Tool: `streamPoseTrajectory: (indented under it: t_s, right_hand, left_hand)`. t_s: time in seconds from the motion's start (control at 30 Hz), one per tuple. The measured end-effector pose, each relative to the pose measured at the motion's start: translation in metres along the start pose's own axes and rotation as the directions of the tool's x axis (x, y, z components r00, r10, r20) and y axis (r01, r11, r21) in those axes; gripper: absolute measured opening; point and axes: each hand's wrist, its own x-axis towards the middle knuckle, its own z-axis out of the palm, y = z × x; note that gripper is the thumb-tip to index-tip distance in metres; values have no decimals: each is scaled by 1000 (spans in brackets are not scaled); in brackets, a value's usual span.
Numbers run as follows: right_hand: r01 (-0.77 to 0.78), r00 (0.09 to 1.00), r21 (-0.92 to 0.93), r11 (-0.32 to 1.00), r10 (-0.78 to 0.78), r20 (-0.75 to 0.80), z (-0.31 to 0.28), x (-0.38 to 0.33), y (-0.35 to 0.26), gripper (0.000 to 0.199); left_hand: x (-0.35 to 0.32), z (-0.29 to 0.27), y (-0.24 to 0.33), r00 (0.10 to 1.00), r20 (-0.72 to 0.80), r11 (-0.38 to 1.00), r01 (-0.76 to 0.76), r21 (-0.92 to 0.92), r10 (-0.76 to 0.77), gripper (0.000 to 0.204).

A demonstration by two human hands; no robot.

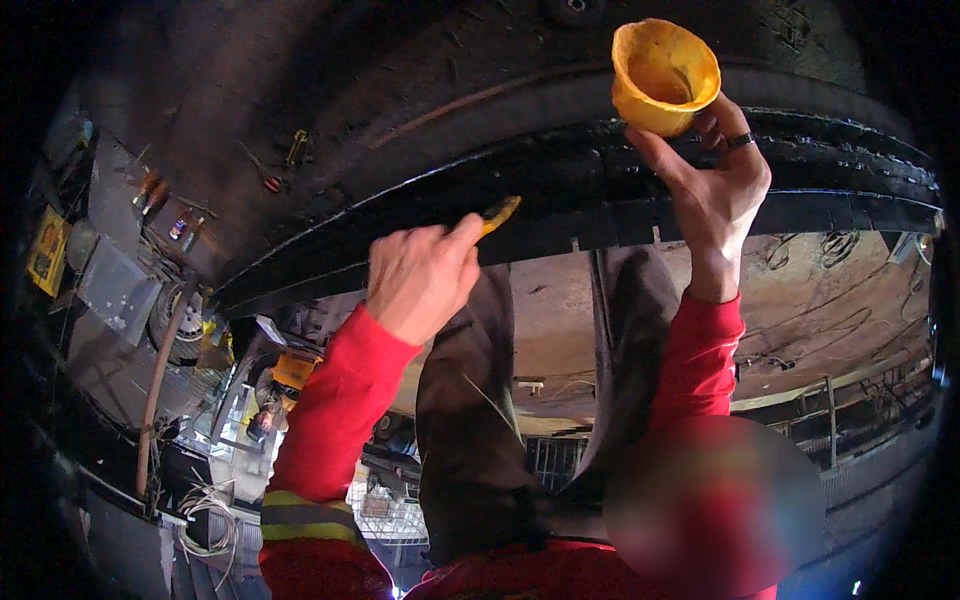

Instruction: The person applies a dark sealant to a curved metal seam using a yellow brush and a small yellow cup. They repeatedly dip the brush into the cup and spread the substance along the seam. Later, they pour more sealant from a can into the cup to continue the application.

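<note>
Two hands raised against a large black tyre.

The left hand point(420, 278) is clenched around a yellow-handled tool point(498, 212), whose long axis slants up and to the right, tip touching the tyre point(560, 170). The right hand point(712, 185), well apart from it, pinches the base of a yellow cup point(664, 76), its open mouth tilted toward the camera. Both red sleeves point(335, 410) rise from below; a cluttered workshop wall point(120, 290) lies at left.
</note>
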Motion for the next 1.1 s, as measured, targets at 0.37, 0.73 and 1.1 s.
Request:
streamPoseTrajectory:
  t_s: [0.37,0.73,1.1]
  right_hand:
    - [21,1000,-7,1000,-21,-18,-1,-1,10,65]
    - [-29,999,76,997,30,-20,-2,-4,12,65]
    - [-4,1000,47,999,5,-21,2,-6,8,64]
  left_hand:
    - [26,-29,-5,993,63,986,-90,-138,99,13]
    - [20,-19,7,997,5,977,-76,-199,79,15]
    - [14,-12,25,980,11,979,-199,40,198,13]
